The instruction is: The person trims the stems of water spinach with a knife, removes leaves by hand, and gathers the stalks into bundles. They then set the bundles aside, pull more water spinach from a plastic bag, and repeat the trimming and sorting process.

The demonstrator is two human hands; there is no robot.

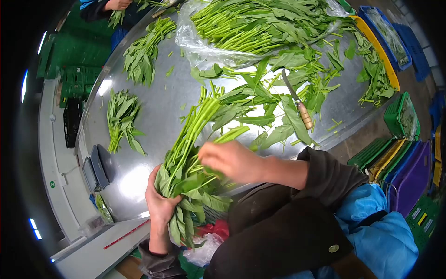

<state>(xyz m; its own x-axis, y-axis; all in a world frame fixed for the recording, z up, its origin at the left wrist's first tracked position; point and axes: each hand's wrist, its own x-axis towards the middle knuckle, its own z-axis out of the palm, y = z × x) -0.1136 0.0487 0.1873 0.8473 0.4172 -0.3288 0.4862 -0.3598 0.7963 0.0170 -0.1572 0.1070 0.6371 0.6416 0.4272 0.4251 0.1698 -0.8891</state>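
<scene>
My left hand (160, 200) is wrapped round the leafy lower part of a bunch of water spinach (197, 121), its green stems pointing up and away from me. Close by on the right, my right hand (227, 160) is curled and a little blurred, with a few water spinach stems (234, 134) sticking out past its fingers. Some of its fingertips are hidden. A curved knife with a wooden handle (304, 115) lies among loose leaves and stems (283, 125) to the right.
A large heap of water spinach (260, 28) lies on clear plastic (193, 39) at the back of the metal table (158, 100). Smaller bunches (123, 114) lie at left. Crates (402, 116) stand at right. Across the table a co-worker's hand (118, 4) holds greens.
</scene>
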